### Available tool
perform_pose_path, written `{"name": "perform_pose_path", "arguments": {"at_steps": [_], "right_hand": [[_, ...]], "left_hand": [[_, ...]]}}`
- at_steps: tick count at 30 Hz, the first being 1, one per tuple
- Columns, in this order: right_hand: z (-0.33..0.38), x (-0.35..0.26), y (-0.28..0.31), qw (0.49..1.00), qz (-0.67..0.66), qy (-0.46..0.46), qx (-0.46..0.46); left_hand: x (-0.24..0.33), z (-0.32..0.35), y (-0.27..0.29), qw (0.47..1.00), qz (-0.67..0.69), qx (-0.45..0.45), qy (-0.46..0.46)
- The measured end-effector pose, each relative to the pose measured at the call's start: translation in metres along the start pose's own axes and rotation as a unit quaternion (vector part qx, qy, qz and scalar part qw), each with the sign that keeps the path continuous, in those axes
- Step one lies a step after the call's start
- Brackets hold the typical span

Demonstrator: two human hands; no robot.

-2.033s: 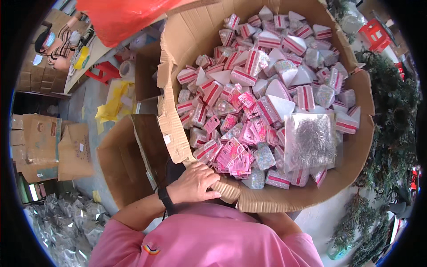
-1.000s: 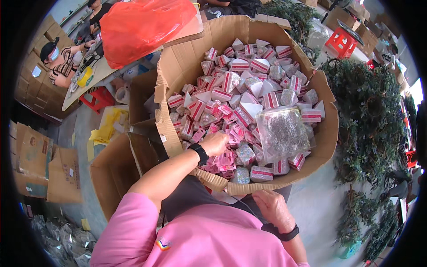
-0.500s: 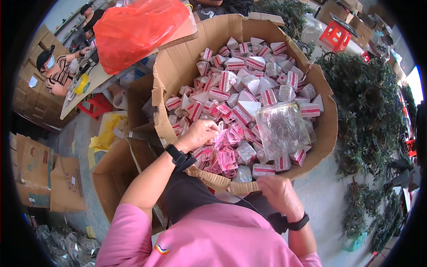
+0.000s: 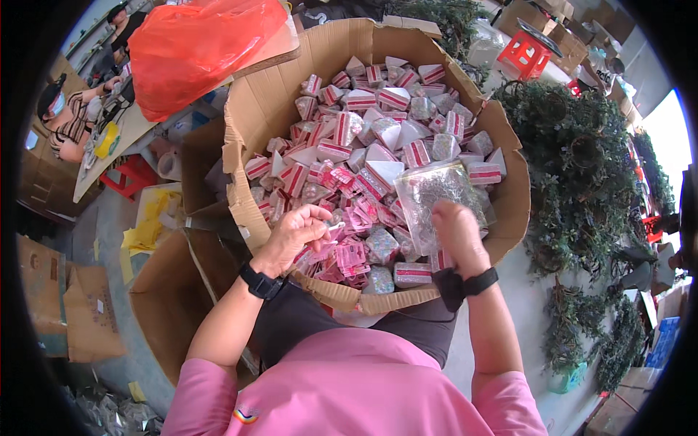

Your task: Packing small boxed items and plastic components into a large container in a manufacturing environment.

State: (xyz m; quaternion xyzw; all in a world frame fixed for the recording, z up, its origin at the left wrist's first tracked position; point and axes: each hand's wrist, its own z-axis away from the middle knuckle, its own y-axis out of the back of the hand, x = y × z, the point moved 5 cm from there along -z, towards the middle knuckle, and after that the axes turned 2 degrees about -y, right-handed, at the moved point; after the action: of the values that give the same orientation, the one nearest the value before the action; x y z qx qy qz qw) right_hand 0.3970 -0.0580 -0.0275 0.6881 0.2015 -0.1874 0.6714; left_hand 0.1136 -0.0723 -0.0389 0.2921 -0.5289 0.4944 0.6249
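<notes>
My left hand (image 4: 294,236) is closed above the near left side of a big cardboard box (image 4: 254,94), pinching a small whitish piece (image 4: 336,227) too small to name. Below it lies a heap of pink printed cards (image 4: 352,258). My right hand (image 4: 459,236) is over the near edge of a clear, flat plastic container (image 4: 425,192) holding fine silvery bits. Its fingertips point down and are hidden, so its grip does not show. Around the container are many wedge-shaped, glittery white pieces (image 4: 418,154) with pink-and-white bands.
An open carton (image 4: 171,298) stands on the floor to my left. A red plastic bag (image 4: 203,54) sits on a table at the far left, where another person (image 4: 69,123) works. Dark green artificial foliage (image 4: 574,174) hangs on the right, near a red stool (image 4: 525,54).
My right hand has moved up from the box's near edge to the clear container. The left hand has drawn back slightly from the pink cards, with the whitish piece showing in its fingers.
</notes>
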Motion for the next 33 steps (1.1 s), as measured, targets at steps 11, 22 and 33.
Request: {"name": "perform_pose_path", "arguments": {"at_steps": [11, 22, 33], "right_hand": [[-0.032, 0.055, 0.012, 0.985, -0.007, -0.017, 0.172], [-0.04, 0.063, 0.021, 0.989, -0.054, -0.034, 0.131], [-0.035, 0.059, 0.037, 0.963, -0.127, -0.038, 0.236]], "left_hand": [[-0.016, 0.005, -0.013, 0.996, 0.083, -0.007, 0.015], [-0.025, 0.01, -0.01, 0.999, 0.043, 0.004, 0.027], [-0.034, 0.012, -0.012, 0.999, 0.029, 0.016, 0.043]]}}
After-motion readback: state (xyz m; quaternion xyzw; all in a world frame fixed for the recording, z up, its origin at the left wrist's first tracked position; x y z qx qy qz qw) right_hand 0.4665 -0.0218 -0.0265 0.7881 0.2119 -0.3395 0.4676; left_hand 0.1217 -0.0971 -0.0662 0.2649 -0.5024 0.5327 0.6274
